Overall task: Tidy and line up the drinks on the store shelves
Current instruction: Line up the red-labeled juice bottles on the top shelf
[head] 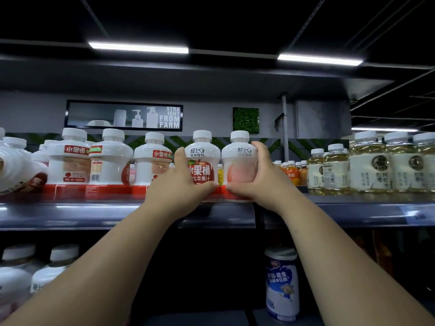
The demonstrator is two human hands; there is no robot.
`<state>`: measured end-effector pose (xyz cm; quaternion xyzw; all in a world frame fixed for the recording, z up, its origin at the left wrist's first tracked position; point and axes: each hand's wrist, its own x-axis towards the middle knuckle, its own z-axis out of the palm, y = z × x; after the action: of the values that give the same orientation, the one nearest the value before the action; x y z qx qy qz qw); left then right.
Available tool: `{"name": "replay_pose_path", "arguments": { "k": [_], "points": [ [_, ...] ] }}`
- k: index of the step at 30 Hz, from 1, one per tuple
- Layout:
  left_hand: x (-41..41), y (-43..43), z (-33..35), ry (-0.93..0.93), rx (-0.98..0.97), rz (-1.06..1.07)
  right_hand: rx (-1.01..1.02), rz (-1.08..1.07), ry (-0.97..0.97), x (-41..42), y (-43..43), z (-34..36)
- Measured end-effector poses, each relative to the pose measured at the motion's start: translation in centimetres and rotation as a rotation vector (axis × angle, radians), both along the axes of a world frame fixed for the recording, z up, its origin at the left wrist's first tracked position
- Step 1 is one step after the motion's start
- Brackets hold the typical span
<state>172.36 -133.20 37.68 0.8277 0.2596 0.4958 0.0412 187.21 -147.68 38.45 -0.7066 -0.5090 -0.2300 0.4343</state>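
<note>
Your left grip (181, 184) curls round the squat white plastic bottle with the red apple label (201, 168), thumb low on its front and fingers on its left flank. Your right grip (255, 184) wraps the matching white bottle with the pale peach label (240, 169) in mirror fashion. Both bottles stand upright, just beside each other, at the front of the dark grey shelf (94, 215) on a red cardboard tray (98, 189). They look full, so expect some weight, stiff walls and slick sleeves; hold low on the wide belly, not the caps. Your hands cover their bases, so you cannot tell whether they sit square. The peach label is blurred. Behind them, a small yellow bottle (220, 175) shows only as a sliver.
</note>
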Motion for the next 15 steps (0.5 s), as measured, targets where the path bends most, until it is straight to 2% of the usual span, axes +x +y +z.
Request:
{"name": "replay_pose_path", "arguments": {
  "k": [15],
  "points": [
    [-0.51,-0.76,0.07,0.013,0.010,0.018,0.004,-0.040,-0.033,-0.03,0.21,-0.26]
  ]
}}
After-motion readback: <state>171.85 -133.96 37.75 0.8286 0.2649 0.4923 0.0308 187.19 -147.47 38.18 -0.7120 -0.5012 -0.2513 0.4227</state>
